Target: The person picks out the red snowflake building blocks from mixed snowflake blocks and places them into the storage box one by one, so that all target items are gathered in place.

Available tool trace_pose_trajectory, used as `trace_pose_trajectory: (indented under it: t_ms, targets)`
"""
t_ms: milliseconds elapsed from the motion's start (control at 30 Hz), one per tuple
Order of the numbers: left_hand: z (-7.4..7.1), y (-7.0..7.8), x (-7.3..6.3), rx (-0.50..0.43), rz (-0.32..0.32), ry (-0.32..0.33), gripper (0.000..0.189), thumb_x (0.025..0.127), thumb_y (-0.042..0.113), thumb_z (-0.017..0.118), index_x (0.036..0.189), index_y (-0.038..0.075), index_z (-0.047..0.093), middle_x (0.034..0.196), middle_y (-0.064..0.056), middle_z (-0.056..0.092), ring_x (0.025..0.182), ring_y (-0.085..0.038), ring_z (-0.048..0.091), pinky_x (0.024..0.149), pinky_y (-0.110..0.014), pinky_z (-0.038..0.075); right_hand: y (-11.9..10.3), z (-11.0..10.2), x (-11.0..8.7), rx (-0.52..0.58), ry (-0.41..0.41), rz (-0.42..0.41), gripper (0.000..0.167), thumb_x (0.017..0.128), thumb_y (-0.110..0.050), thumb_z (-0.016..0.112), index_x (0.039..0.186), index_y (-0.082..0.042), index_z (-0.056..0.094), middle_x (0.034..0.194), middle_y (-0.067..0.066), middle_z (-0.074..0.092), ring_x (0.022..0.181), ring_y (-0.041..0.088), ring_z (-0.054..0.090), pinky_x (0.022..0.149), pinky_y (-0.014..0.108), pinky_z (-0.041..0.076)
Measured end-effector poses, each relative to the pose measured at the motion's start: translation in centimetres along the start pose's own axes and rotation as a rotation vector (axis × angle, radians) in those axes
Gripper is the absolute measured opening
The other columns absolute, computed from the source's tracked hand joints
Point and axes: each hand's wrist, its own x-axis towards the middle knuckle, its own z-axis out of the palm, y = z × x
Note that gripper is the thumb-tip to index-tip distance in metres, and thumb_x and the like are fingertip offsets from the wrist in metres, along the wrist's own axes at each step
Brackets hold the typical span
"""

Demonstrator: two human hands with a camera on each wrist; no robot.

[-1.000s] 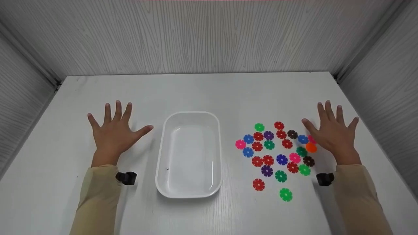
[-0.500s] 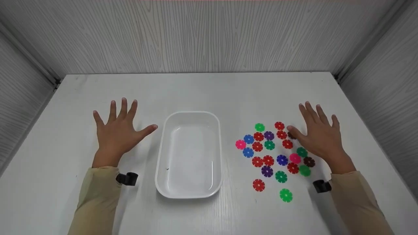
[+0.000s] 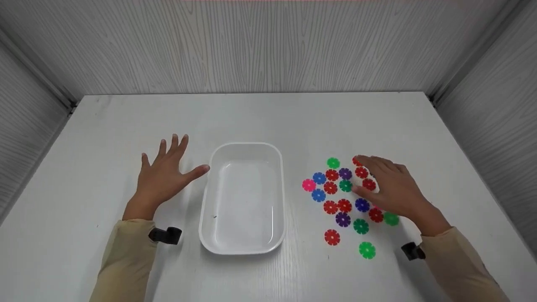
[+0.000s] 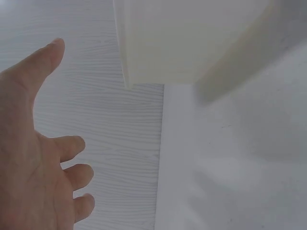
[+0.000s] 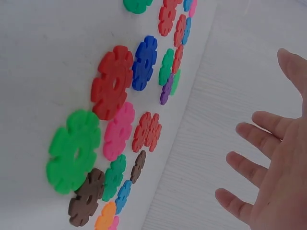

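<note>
Right hand (image 3: 394, 188): hovered over the discs (image 3: 330, 187), its grip relaxed and holding nothing; reaching looked to me like the step in hand.
Discs: lay flat on the worktop (image 3: 293, 272), right of the tray (image 3: 245, 197), some touching, some hidden by the hand.
Next move: seemed to call for lowered fingertips and a fine pinch at one notched rim, without nudging neighbours.
Left hand (image 3: 161, 180): fingers spread, grip loose and without a load, thumb near the tray's left rim.
Tray edge: raised all round, something to lift over.
Room: broad toward the back wall (image 3: 251, 50), narrow between tray and discs.
</note>
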Motion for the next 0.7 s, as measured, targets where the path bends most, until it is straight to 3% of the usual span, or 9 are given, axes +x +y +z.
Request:
trace_pose_trajectory:
  t_ms: [167, 367, 533, 700]
  targets:
    - [0.6, -0.1, -0.2, -0.154, -0.002, -0.067, 0.095, 0.088, 0.071, 0.045, 0.156, 0.025, -0.001, 0.163, -0.008, -0.003, 0.15, -0.036, -0.003, 0.111, -0.068, -0.004, 0.0, 0.8, -0.2, 0.046, -0.083, -0.043, 0.074, 0.085, -0.043, 0.07, 0.146, -0.016, 0.039, 0.144, 0.015, 0.046, 0.133, 0.039, 0.039, 0.103, 0.067, 0.029]
    - [1.5, -0.6, -0.2, -0.36, -0.019, -0.113, 0.092, 0.089, 0.065, 0.051, 0.154, 0.033, -0.006, 0.164, -0.005, -0.001, 0.149, -0.038, 0.006, 0.111, -0.069, 0.011, 0.2, 1.4, -0.3, 0.109, -0.161, -0.123, 0.072, 0.084, -0.037, 0.073, 0.145, -0.018, 0.041, 0.145, 0.01, 0.047, 0.133, 0.037, 0.041, 0.103, 0.066, 0.033]
    - [2.4, -1.1, -0.1, -0.475, 0.007, -0.168, 0.092, 0.089, 0.056, 0.058, 0.157, 0.025, 0.003, 0.163, -0.01, 0.012, 0.149, -0.035, 0.013, 0.114, -0.062, 0.018, 0.2, 1.3, -0.3, 0.119, -0.238, -0.094, 0.059, 0.084, -0.034, 0.073, 0.136, -0.02, 0.05, 0.139, 0.007, 0.052, 0.133, 0.036, 0.041, 0.102, 0.068, 0.032]
    - [2.8, -1.3, -0.2, -0.539, 0.047, -0.204, 0.086, 0.09, 0.042, 0.063, 0.156, 0.015, 0.015, 0.158, -0.015, 0.025, 0.146, -0.036, 0.023, 0.114, -0.059, 0.021, 0.3, 1.4, -0.1, 0.115, -0.263, -0.107, 0.046, 0.084, -0.029, 0.072, 0.127, -0.02, 0.057, 0.132, 0.003, 0.056, 0.129, 0.034, 0.044, 0.101, 0.067, 0.034]
